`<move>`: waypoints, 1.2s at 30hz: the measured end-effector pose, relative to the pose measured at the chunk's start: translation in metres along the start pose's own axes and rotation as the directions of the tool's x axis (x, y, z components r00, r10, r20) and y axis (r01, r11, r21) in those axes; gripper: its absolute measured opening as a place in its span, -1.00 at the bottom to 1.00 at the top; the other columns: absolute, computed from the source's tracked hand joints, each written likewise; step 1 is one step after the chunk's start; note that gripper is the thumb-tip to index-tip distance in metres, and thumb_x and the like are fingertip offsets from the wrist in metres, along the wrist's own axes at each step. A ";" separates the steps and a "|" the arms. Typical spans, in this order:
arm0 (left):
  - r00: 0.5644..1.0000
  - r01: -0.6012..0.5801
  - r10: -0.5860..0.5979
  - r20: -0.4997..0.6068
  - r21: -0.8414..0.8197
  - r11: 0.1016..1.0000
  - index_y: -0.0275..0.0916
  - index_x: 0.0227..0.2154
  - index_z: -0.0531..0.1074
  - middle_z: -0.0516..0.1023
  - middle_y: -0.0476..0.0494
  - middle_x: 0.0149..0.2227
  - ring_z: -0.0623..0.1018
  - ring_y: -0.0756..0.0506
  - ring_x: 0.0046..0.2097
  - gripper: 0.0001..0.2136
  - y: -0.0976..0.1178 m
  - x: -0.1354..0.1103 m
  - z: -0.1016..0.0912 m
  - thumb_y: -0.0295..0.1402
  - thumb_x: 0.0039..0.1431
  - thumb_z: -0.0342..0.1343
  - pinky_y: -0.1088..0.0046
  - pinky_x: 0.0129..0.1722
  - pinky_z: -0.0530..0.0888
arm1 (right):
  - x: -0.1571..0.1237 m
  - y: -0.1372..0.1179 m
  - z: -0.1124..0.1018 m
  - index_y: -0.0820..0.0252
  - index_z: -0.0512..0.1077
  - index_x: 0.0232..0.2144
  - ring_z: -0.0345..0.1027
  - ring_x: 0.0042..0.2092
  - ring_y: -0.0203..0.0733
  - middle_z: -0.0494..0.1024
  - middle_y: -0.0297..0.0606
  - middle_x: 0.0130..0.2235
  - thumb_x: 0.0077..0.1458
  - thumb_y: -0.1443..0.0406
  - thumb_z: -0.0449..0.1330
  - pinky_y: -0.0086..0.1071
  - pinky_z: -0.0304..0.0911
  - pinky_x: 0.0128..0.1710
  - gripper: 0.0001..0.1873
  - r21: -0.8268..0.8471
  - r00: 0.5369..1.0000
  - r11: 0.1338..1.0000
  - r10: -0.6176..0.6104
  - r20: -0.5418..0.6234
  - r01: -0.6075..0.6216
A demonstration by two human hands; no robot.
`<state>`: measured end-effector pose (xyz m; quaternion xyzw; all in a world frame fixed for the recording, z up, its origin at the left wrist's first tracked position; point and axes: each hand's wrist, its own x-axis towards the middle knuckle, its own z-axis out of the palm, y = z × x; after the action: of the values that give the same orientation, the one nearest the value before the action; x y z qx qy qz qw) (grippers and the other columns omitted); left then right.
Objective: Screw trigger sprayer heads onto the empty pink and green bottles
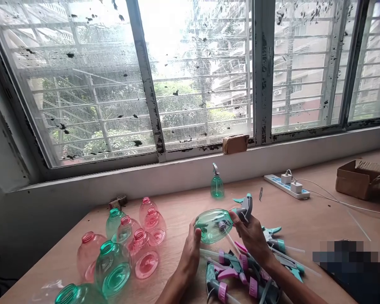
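Observation:
My left hand (190, 253) cups the base end of a clear green plastic bottle (213, 226) held sideways above the wooden table (177, 211). My right hand (251, 236) grips a grey and teal trigger sprayer head (244, 207) at the bottle's neck, its dip tube reaching into the bottle. Below my hands lies a pile of several loose sprayer heads (240, 270) with pink and teal collars and long tubes.
Several empty pink and green bottles (126, 249) lie at the left. A finished green spray bottle (217, 183) stands near the windowsill. A power strip (286, 185) with plugs and a cardboard box (359, 177) sit at the right; a blurred dark patch (351, 257) is nearer.

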<state>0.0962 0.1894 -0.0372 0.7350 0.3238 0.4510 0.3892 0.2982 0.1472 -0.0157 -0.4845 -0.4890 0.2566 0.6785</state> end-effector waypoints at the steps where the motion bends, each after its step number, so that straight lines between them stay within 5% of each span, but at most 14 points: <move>1: 1.000 0.001 -0.001 0.014 -0.005 1.000 -0.22 0.27 0.17 0.42 -0.34 0.24 0.40 -0.30 0.28 -0.43 0.001 0.000 0.000 0.05 0.43 -0.34 0.04 0.26 0.33 | 0.000 0.000 0.000 0.11 0.30 -0.54 -0.01 -0.54 -0.29 0.11 -0.53 -0.60 0.15 -0.09 0.23 -0.38 -0.03 -0.52 -0.52 0.002 1.000 1.000 -0.002 0.009 0.002; 5: 0.999 -0.021 0.021 0.026 0.018 1.000 -0.18 0.28 0.14 0.39 -0.30 0.26 0.39 -0.32 0.26 -0.43 0.001 -0.002 -0.001 0.06 0.38 -0.14 0.01 0.28 0.28 | 0.001 0.001 -0.002 0.09 0.25 -0.54 -0.03 -0.55 -0.30 0.12 -0.53 -0.61 0.20 -0.09 0.18 -0.38 -0.05 -0.55 -0.52 0.007 1.000 1.000 0.005 0.016 -0.005; 8: 0.999 -0.046 0.044 0.027 0.078 0.996 -0.21 0.33 0.04 0.23 -0.38 0.34 0.26 -0.39 0.33 -0.25 0.000 -0.006 0.001 0.04 0.21 0.17 -0.06 0.33 0.16 | 0.007 0.005 -0.005 0.06 0.19 -0.58 -0.01 -0.57 -0.30 0.13 -0.52 -0.63 0.19 -0.11 0.17 -0.39 -0.03 -0.58 -0.49 0.007 1.000 1.000 0.024 -0.003 -0.024; 11: 0.998 -0.063 0.060 0.033 0.123 0.990 -0.21 0.34 0.02 0.15 -0.41 0.37 0.18 -0.41 0.37 -0.17 -0.001 -0.009 0.004 -0.03 0.14 0.28 -0.07 0.35 0.09 | 0.011 0.009 -0.006 0.05 0.18 -0.60 0.00 -0.59 -0.30 0.13 -0.52 -0.65 0.16 -0.13 0.18 -0.39 -0.02 -0.60 -0.46 0.004 0.999 0.999 0.036 -0.011 -0.035; 16: 0.998 -0.042 0.038 0.056 0.085 0.996 -0.19 0.38 -0.11 0.10 -0.38 0.40 0.19 -0.37 0.37 -0.20 -0.005 -0.007 0.001 0.10 0.26 0.05 -0.05 0.36 0.10 | 0.007 0.008 -0.004 0.05 0.17 -0.58 -0.02 -0.58 -0.30 0.12 -0.53 -0.64 0.19 -0.12 0.16 -0.38 -0.04 -0.58 -0.48 -0.001 1.000 1.000 0.023 -0.020 -0.023; 20: 0.996 -0.012 0.010 0.089 0.026 1.000 -0.20 0.30 0.11 0.38 -0.32 0.26 0.39 -0.32 0.26 -0.34 -0.006 -0.001 -0.001 0.16 0.36 -0.29 0.04 0.25 0.33 | 0.001 0.004 -0.001 0.06 0.18 -0.56 -0.01 -0.56 -0.29 0.12 -0.53 -0.63 0.19 -0.11 0.18 -0.37 -0.06 -0.55 -0.49 -0.020 1.000 1.000 0.007 -0.007 -0.008; 24: 0.997 0.005 -0.009 0.076 0.064 0.998 -0.19 0.28 0.15 0.48 -0.29 0.15 0.50 -0.31 0.15 -0.37 -0.004 -0.003 0.001 0.12 0.32 -0.07 0.06 0.18 0.39 | 0.002 0.002 -0.001 0.06 0.18 -0.58 -0.03 -0.57 -0.30 0.12 -0.54 -0.64 0.19 -0.13 0.16 -0.37 -0.06 -0.54 -0.47 -0.043 1.000 0.999 0.012 -0.018 -0.013; 30: 0.999 -0.028 0.022 0.042 0.153 0.988 -0.12 0.33 0.03 0.20 -0.31 0.35 0.26 -0.35 0.32 -0.19 -0.001 -0.010 0.005 -0.01 0.13 0.28 0.05 0.31 0.19 | 0.004 -0.003 -0.003 0.08 0.26 -0.54 0.00 -0.56 -0.27 0.17 -0.51 -0.63 0.12 -0.20 0.17 -0.38 -0.05 -0.57 -0.46 -0.051 0.999 0.999 0.009 -0.049 -0.012; 36: 0.998 0.026 -0.032 0.061 0.101 0.995 -0.19 0.32 0.09 0.39 -0.33 0.24 0.47 -0.32 0.15 -0.31 -0.003 -0.005 -0.001 0.19 0.31 -0.19 0.05 0.19 0.35 | 0.000 -0.002 0.001 0.05 0.20 -0.57 -0.01 -0.57 -0.28 0.14 -0.52 -0.64 0.12 -0.19 0.17 -0.38 -0.04 -0.58 -0.46 -0.041 0.999 0.999 -0.005 -0.033 0.003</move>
<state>0.0929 0.1870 -0.0416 0.7626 0.3443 0.4051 0.3684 0.2970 0.1470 -0.0132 -0.5015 -0.4840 0.2371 0.6767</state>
